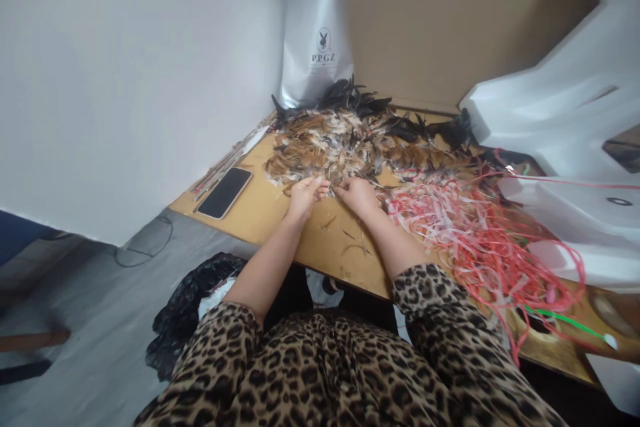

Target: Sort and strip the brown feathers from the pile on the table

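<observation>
Brown, cream and black feathers (325, 137) lie in a wide heap on the yellowish table (273, 213). At the near edge of this heap, my left hand (306, 196) and my right hand (359, 196) are close together with the fingertips pinched. Between them is a small, thin piece that looks like a feather, mostly covered by the fingers. A few loose feathers (354, 237) are scattered on the tabletop below my hands. To the right of my right hand spreads a tangled pile of pink and red ribbon (470, 233).
A black-screened phone (225, 193) lies at the table's left edge. Behind the feathers stands a white bag (317, 47) with printed letters. A white sewing machine (540, 110) occupies the right side. A black plastic bag (193, 310) and a cable (150, 255) are on the floor.
</observation>
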`<state>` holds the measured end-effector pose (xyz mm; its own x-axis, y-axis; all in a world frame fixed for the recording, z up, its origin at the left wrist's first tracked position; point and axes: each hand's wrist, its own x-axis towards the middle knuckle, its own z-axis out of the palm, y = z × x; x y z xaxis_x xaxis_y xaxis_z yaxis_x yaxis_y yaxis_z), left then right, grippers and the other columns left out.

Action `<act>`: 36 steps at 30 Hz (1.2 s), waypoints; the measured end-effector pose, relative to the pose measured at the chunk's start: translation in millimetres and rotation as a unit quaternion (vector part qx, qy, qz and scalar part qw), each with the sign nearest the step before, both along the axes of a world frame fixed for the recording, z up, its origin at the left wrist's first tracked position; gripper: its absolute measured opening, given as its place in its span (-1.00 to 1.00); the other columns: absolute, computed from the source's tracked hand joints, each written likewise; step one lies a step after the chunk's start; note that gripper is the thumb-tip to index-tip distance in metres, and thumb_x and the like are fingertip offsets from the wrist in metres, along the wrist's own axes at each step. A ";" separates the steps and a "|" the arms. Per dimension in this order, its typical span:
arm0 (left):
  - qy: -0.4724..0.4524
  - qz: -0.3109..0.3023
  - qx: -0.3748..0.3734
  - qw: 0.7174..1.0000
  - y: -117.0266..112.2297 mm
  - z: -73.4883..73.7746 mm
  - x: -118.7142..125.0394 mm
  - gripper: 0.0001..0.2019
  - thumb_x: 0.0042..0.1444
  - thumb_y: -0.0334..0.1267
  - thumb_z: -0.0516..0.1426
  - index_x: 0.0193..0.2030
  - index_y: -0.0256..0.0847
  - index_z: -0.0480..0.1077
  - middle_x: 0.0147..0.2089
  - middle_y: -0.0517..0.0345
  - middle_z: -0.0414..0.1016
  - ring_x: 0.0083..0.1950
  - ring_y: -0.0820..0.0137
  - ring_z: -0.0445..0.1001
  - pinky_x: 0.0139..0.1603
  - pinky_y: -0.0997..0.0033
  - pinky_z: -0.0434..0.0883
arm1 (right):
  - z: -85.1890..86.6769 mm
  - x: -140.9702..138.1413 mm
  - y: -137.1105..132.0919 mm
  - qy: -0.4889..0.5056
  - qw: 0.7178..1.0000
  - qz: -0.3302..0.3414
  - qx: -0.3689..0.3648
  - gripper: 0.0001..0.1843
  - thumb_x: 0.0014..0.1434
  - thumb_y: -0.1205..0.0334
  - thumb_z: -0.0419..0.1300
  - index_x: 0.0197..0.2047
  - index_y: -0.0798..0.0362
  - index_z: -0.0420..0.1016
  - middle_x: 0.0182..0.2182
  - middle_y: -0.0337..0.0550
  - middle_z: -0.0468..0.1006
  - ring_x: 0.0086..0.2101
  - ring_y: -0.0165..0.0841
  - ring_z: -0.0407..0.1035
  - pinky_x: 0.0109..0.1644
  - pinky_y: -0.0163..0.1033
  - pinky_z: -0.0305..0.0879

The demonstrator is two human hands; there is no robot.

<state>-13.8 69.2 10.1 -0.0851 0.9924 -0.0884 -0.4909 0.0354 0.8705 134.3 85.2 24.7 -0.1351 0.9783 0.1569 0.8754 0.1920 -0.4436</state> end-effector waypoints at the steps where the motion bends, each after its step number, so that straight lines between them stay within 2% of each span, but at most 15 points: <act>1: 0.001 -0.001 0.000 1.000 -0.5 0.4 0.4 -0.80 -0.11 -0.24 0.24 -0.41 -0.37 0.42 -0.41 0.06 0.52 -0.52 0.60 0.41 -0.52 0.63 0.26 | 2.1 -2.9 -1.8 -0.033 0.999 -0.003 0.000 -0.71 0.02 0.07 0.08 -0.38 0.05 0.55 -0.41 -0.02 0.56 -0.37 -0.25 0.41 -0.30 -0.25 0.20; 3: 0.004 -0.002 -0.001 1.000 -1.0 0.7 0.8 -0.80 -0.11 -0.24 0.24 -0.41 -0.37 0.42 -0.41 0.06 0.52 -0.52 0.60 0.40 -0.52 0.63 0.26 | 5.1 -6.4 -3.6 -0.079 0.997 -0.012 -0.001 -0.71 0.02 0.12 0.05 -0.37 0.07 0.55 -0.39 0.06 0.56 -0.35 -0.21 0.42 -0.30 -0.23 0.21; 6: 0.011 -0.004 -0.005 1.000 -0.9 0.5 0.6 -0.81 -0.09 -0.24 0.23 -0.40 -0.36 0.42 -0.40 0.04 0.53 -0.51 0.60 0.41 -0.50 0.62 0.27 | 6.3 -4.1 -2.0 -0.077 0.997 -0.029 -0.007 -0.73 0.01 0.21 0.03 -0.38 0.09 0.54 -0.39 0.09 0.56 -0.35 -0.21 0.43 -0.31 -0.23 0.20; 8: 0.011 -0.009 -0.009 1.000 -0.5 0.3 0.3 -0.81 -0.08 -0.24 0.22 -0.39 -0.36 0.42 -0.39 0.04 0.53 -0.50 0.61 0.40 -0.49 0.63 0.27 | 5.8 1.7 1.4 -0.026 0.999 -0.026 -0.017 -0.76 -0.02 0.23 0.05 -0.43 0.10 0.54 -0.43 0.03 0.56 -0.38 -0.25 0.42 -0.33 -0.26 0.20; 11: 0.006 -0.016 -0.017 1.000 -0.1 0.2 0.2 -0.82 -0.06 -0.25 0.21 -0.37 -0.35 0.42 -0.37 0.04 0.53 -0.49 0.61 0.41 -0.49 0.64 0.27 | 4.9 11.7 7.0 0.121 0.991 0.000 -0.057 -0.81 -0.09 0.24 0.10 -0.49 0.12 0.53 -0.56 -0.12 0.52 -0.49 -0.36 0.36 -0.40 -0.33 0.18; 13: 0.002 -0.021 -0.021 1.000 -0.4 0.0 0.6 -0.83 -0.06 -0.26 0.22 -0.37 -0.35 0.42 -0.37 0.04 0.54 -0.48 0.61 0.42 -0.48 0.64 0.28 | 5.0 16.1 9.2 0.249 0.963 0.006 -0.098 -0.83 -0.12 0.24 0.14 -0.49 0.13 0.51 -0.66 -0.21 0.45 -0.59 -0.44 0.29 -0.46 -0.36 0.16; 17: 0.007 -0.042 -0.029 0.999 -1.6 -0.9 1.8 -0.84 -0.05 -0.28 0.21 -0.35 -0.36 0.43 -0.33 0.00 0.54 -0.44 0.58 0.45 -0.46 0.64 0.30 | 7.1 17.1 9.6 0.467 0.869 -0.003 -0.162 -0.79 -0.20 0.16 0.23 -0.50 0.14 0.46 -0.69 -0.26 0.41 -0.68 -0.54 0.16 -0.59 -0.40 0.07; 19: 0.007 -0.057 -0.036 0.998 -2.1 -1.0 2.1 -0.84 -0.04 -0.29 0.21 -0.34 -0.37 0.43 -0.29 -0.03 0.55 -0.42 0.57 0.47 -0.44 0.64 0.31 | 8.0 15.3 8.9 0.530 0.830 0.002 -0.176 -0.75 -0.24 0.13 0.27 -0.49 0.14 0.45 -0.68 -0.28 0.40 -0.68 -0.56 0.14 -0.62 -0.41 0.01; 22: -0.016 -0.086 -0.048 0.995 -3.1 0.1 2.0 -0.87 -0.02 -0.33 0.20 -0.34 -0.38 0.44 -0.27 -0.04 0.55 -0.40 0.57 0.48 -0.44 0.66 0.33 | 8.1 11.8 7.6 0.577 0.797 0.004 -0.178 -0.72 -0.27 0.13 0.31 -0.49 0.13 0.43 -0.72 -0.34 0.33 -0.70 -0.57 0.09 -0.64 -0.42 -0.04; 27: -0.060 -0.136 -0.064 0.987 -6.0 3.6 2.2 -0.93 0.01 -0.40 0.17 -0.36 -0.39 0.44 -0.26 -0.05 0.54 -0.37 0.56 0.51 -0.45 0.70 0.35 | 4.5 4.4 5.7 0.590 0.793 -0.002 -0.153 -0.70 -0.26 0.08 0.32 -0.53 0.10 0.37 -0.75 -0.38 0.27 -0.71 -0.58 0.04 -0.64 -0.40 -0.10; 36: -0.075 -0.180 -0.094 0.976 -7.2 5.3 3.4 -0.92 0.05 -0.47 0.12 -0.35 -0.38 0.45 -0.27 -0.01 0.54 -0.39 0.59 0.49 -0.44 0.73 0.37 | -7.1 -4.1 6.0 0.611 0.779 0.002 -0.144 -0.70 -0.22 0.05 0.30 -0.51 0.08 0.37 -0.70 -0.37 0.31 -0.66 -0.54 0.14 -0.57 -0.39 0.02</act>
<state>-10.4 62.0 15.4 0.2942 0.9207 -0.2564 -0.5393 0.3814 0.7508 130.1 91.2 17.6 -0.0606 0.9967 -0.0539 -0.2334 -0.0667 -0.9701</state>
